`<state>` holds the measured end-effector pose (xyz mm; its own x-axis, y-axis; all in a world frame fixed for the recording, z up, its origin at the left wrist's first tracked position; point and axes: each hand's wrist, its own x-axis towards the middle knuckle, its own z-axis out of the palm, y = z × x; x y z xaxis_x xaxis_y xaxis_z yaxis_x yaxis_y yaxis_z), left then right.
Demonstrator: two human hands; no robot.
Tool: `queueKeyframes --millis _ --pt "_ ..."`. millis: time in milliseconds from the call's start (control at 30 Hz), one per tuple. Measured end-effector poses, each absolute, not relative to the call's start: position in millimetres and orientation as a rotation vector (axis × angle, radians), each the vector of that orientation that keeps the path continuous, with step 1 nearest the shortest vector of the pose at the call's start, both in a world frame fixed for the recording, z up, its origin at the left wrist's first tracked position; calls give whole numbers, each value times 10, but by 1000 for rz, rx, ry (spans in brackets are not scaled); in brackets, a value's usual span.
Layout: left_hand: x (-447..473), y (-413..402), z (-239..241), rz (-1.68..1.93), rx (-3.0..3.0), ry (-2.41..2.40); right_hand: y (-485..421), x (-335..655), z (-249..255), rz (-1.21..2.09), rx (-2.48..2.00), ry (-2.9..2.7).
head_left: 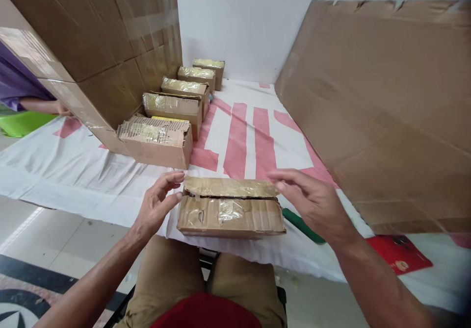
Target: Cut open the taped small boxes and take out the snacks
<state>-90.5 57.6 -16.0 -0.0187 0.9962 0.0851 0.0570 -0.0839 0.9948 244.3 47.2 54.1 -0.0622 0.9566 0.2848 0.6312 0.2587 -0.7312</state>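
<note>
A small taped cardboard box [231, 215] lies at the table's front edge, right before my lap. Its lid flap is down, with a thin dark gap along the seam. At the box's left end is my left hand [160, 203], fingers bent slightly and the thumb held apart. My right hand [309, 198] is at the upper right corner, fingers stretched out toward the flap. Whether the fingertips touch the cardboard is hard to tell. Partly under my right hand lies a dark green long object [302, 226], its kind unclear.
Several similar cardboard boxes [158, 149] stand in a row at the left against a tall cardboard partition [99, 29]. Another large cardboard panel [390, 112] rises at the right. A red flat item [403, 254] lies near the right front edge. Beyond the partition, a person's purple sleeve [20, 78] shows.
</note>
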Motion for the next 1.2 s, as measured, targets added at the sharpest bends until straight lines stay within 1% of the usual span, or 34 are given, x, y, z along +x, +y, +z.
queueKeyframes --millis 133,233,300,467,600,667,767,800,867,933,967,1067,1133,1200 --pt "-829 702 -176 1196 1124 1123 957 1921 716 689 -1248 -2209" --pt "-815 735 -165 1133 1137 1129 1168 1708 663 689 -1234 -2423" --pt "-818 755 -147 1100 1185 1136 1221 1661 609 718 -1231 -2470" --pt "-822 827 -127 1104 1253 1099 1213 1630 495 796 -1289 -2341" --pt "-790 853 -132 1151 1248 1118 1141 1631 557 796 -1257 -2188" --pt "-779 844 -132 1164 1236 1131 1047 1765 650 722 -1225 -2056" --pt "-798 816 -130 1177 1246 1116 796 2229 665 457 -1344 -1824" --pt "-815 810 -131 1178 1256 1104 686 2432 594 368 -1433 -1757" --pt "-860 807 -133 1170 1287 1073 450 2835 319 324 -1654 -1686" --pt "-909 817 -128 1157 1335 1054 231 3144 -76 360 -1883 -1800" --pt "-931 826 -120 1149 1369 1051 141 3242 -284 312 -1979 -1901" --pt "-973 853 -67 1116 1512 1061 -28 3324 -786 79 -2086 -2145" --pt "-977 866 -22 1079 1611 1060 -64 3299 -955 -57 -2094 -2192" --pt "-968 876 5 1054 1662 1041 -69 3304 -1014 -110 -2068 -2183"
